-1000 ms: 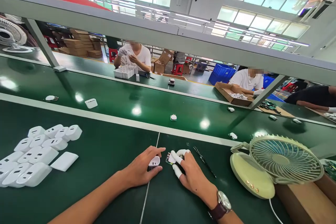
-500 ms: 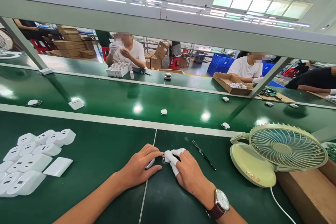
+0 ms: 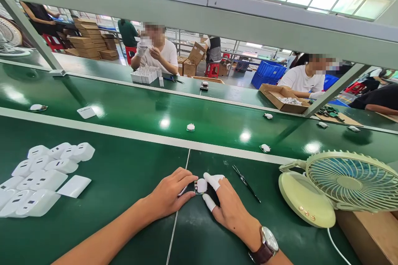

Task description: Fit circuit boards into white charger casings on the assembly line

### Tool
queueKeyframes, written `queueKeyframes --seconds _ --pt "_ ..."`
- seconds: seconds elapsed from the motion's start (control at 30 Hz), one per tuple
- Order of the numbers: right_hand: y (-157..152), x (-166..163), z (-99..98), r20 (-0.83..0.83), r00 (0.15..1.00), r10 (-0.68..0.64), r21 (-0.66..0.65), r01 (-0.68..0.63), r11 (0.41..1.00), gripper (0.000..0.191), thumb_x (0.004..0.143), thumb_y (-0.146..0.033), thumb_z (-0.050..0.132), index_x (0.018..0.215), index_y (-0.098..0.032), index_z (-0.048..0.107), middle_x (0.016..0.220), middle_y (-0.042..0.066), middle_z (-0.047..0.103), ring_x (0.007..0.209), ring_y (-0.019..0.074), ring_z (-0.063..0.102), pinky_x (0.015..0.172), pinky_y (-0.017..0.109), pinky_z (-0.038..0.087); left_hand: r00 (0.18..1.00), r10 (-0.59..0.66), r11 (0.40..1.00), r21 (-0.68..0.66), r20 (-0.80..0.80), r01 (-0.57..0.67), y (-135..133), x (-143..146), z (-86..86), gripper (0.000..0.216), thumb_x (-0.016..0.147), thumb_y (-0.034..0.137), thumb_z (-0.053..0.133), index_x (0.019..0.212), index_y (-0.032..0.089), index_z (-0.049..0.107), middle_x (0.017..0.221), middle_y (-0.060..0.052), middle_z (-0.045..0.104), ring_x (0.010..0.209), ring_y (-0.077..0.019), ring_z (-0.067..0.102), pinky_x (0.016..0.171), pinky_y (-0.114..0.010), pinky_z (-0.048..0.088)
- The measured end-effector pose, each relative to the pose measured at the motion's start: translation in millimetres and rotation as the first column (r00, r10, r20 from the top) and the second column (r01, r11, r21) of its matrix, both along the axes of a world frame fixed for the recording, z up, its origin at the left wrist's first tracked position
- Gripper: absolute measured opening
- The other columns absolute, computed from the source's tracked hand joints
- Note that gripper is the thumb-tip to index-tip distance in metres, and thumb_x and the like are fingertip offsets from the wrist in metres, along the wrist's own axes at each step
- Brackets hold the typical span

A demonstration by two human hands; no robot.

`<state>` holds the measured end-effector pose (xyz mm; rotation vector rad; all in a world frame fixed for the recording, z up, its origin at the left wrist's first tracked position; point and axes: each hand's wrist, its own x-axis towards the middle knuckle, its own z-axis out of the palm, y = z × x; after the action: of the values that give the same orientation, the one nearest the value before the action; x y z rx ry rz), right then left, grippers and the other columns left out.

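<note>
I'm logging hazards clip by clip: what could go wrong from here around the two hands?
The circuit board might slip or turn, as the right hand has its covered fingers spread near it. The left hand, around a mostly hidden white casing, has bare fingertips by the board's exposed parts and could smudge them. The tweezers lie beside the right hand and could be knocked.

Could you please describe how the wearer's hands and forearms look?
The left hand and both forearms look bare, no sleeves showing. The right hand wears white finger covers; its wrist bears a round silver watch with pale dial and dark brown strap.
</note>
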<state>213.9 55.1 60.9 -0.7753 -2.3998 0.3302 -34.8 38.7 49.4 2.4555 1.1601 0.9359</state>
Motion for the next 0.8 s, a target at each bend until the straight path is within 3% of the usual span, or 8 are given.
queueKeyframes --seconds 0.1,0.2,0.3,0.37,0.5,0.6,0.7,0.8 --pt "-1 -1 1.8 -0.001 1.0 -0.017 0.013 0.017 1.0 0.045 0.1 -0.014 0.057 0.144 -0.022 0.049 0.13 0.014 0.06 0.115 0.0284 0.06 0.096 0.048 0.058 1.0 0.009 1.0 -0.016 0.011 -0.009 -2 0 -0.6 0.041 0.097 0.021 0.063 0.137 0.024 0.055 0.12 -0.01 0.068 0.108 -0.0251 0.065 0.091 -0.041 0.061" --pt "0 -3 3.2 -0.014 1.0 -0.008 0.014 0.008 1.0 0.048 0.101 -0.014 0.056 0.147 -0.021 0.045 0.13 0.015 0.061 0.121 0.0298 0.059 0.1 0.05 0.056 0.999 0.018 0.996 -0.09 0.039 -0.015 -4 -3 2.2 0.061 0.093 0.023 0.068 0.15 0.028 0.044 0.13 -0.011 0.064 0.115 -0.0263 0.064 0.096 -0.043 0.06" --pt "1 -5 3.7 -0.023 1.0 0.015 -0.015 -0.015 1.0 0.045 0.101 -0.012 0.054 0.144 -0.023 0.047 0.12 0.012 0.067 0.112 0.0289 0.061 0.094 0.05 0.058 0.994 0.0 0.974 -0.224 0.113 0.025 -4 -12 10.1 0.091 0.084 0.025 0.08 0.159 0.031 0.029 0.14 -0.012 0.057 0.122 -0.0273 0.062 0.104 -0.046 0.057" --pt "3 -7 3.2 -0.067 0.998 -0.011 0.008 0.011 1.0 0.045 0.099 -0.01 0.055 0.142 -0.023 0.048 0.114 0.012 0.068 0.105 0.0285 0.063 0.088 0.049 0.059 0.987 -0.021 0.942 -0.329 0.158 0.073 -3 -20 16.0 0.1 0.076 0.025 0.085 0.159 0.031 0.029 0.14 -0.011 0.058 0.115 -0.0252 0.065 0.1 -0.044 0.058" --pt "0 -7 6.3 -0.223 0.975 -0.027 0.046 0.038 0.998 0.053 0.096 -0.006 0.055 0.145 -0.022 0.045 0.105 0.009 0.068 0.097 0.0259 0.064 0.085 0.047 0.059 0.987 0.016 0.877 -0.475 0.16 0.063 1 -26 20.8 0.066 0.078 0.02 0.081 0.137 0.027 0.054 0.118 -0.004 0.07 0.085 -0.0172 0.068 0.082 -0.035 0.062" --pt "-6 -7 13.2 -0.289 0.957 -0.022 0.046 0.037 0.998 0.058 0.094 -0.004 0.055 0.148 -0.023 0.045 0.111 0.01 0.064 0.103 0.0254 0.064 0.088 0.046 0.06 0.984 0.035 0.92 -0.391 0.174 0.037 0 -19 16.4 0.048 0.083 0.019 0.077 0.128 0.025 0.059 0.119 -0.006 0.07 0.099 -0.0208 0.069 0.09 -0.037 0.061" --pt "-14 -8 16.6 -0.302 0.953 0.017 0.083 0.009 0.997 0.063 0.093 -0.003 0.057 0.151 -0.023 0.044 0.117 0.013 0.061 0.105 0.0251 0.064 0.086 0.044 0.061 0.979 -0.037 0.977 -0.199 0.2 0.078 -4 -8 10.1 0.055 0.09 0.016 0.07 0.141 0.027 0.052 0.133 -0.01 0.063 0.119 -0.0237 0.065 0.103 -0.041 0.056" --pt "-17 -9 14.4 -0.283 0.958 0.041 0.124 -0.006 0.992 0.066 0.092 -0.002 0.058 0.153 -0.019 0.041 0.118 0.014 0.062 0.108 0.0265 0.063 0.087 0.044 0.061 0.979 -0.062 0.993 -0.087 0.192 0.08 -9 -1 6.8 0.07 0.094 0.016 0.066 0.155 0.029 0.035 0.132 -0.011 0.065 0.122 -0.0245 0.063 0.108 -0.045 0.054"
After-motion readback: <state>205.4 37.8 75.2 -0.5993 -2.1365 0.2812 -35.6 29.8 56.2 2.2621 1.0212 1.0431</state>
